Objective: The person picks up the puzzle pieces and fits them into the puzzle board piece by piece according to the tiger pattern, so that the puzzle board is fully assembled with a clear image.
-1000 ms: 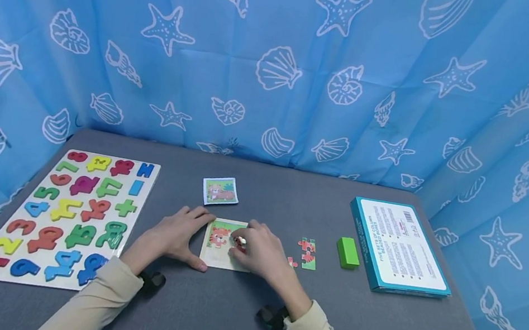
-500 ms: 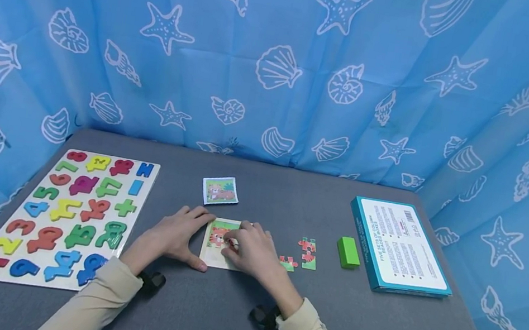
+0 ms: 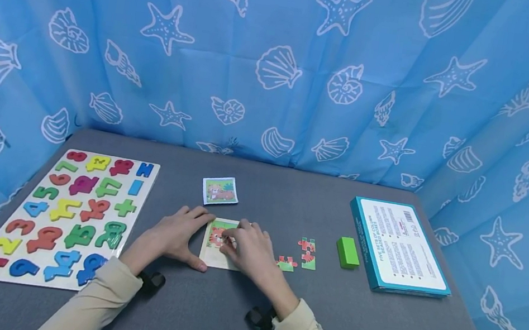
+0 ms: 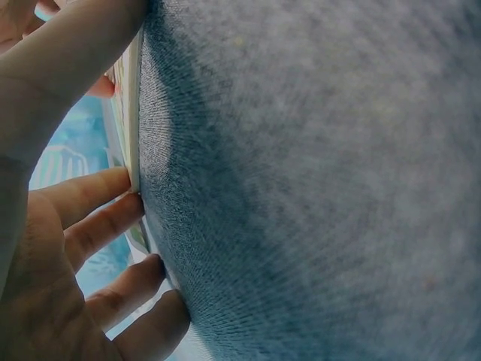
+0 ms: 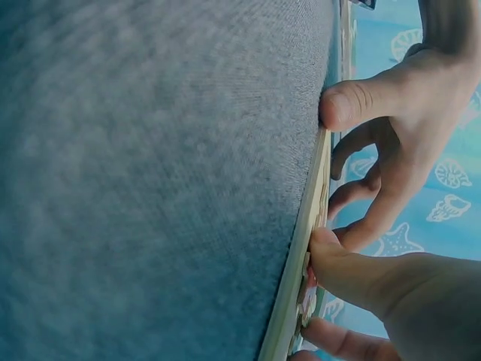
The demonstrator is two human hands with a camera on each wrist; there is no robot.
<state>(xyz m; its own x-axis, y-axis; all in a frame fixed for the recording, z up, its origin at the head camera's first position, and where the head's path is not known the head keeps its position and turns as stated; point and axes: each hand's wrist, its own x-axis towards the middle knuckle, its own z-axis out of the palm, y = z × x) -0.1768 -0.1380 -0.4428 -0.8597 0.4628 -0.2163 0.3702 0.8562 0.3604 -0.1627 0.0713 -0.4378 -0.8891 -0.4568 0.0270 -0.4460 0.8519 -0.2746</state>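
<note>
In the head view a small wooden puzzle board [image 3: 218, 260] lies on the table, with orange tiger picture pieces [image 3: 216, 237] in its left part. My left hand [image 3: 177, 234] spans the board's left side, fairly straight fingers at the far corner and thumb at the near one. The right hand [image 3: 252, 251] is over the board's right half. Its thumb and fingers pinch a puzzle piece [image 5: 310, 286], mostly hidden by the hand. Right of that hand lie loose puzzle pieces: a green and red one [image 3: 286, 264] and a joined group [image 3: 308, 254].
Beyond the board lies a picture card [image 3: 220, 191]. A number board [image 3: 59, 215] fills the table's left side. To the right are a green block [image 3: 348, 253] and a teal and white box [image 3: 400, 249]. A blue shell-print curtain [image 3: 273, 104] hangs behind the table.
The right hand has moved left over the board with its puzzle piece, uncovering more of the green and red loose piece. The left hand keeps its place.
</note>
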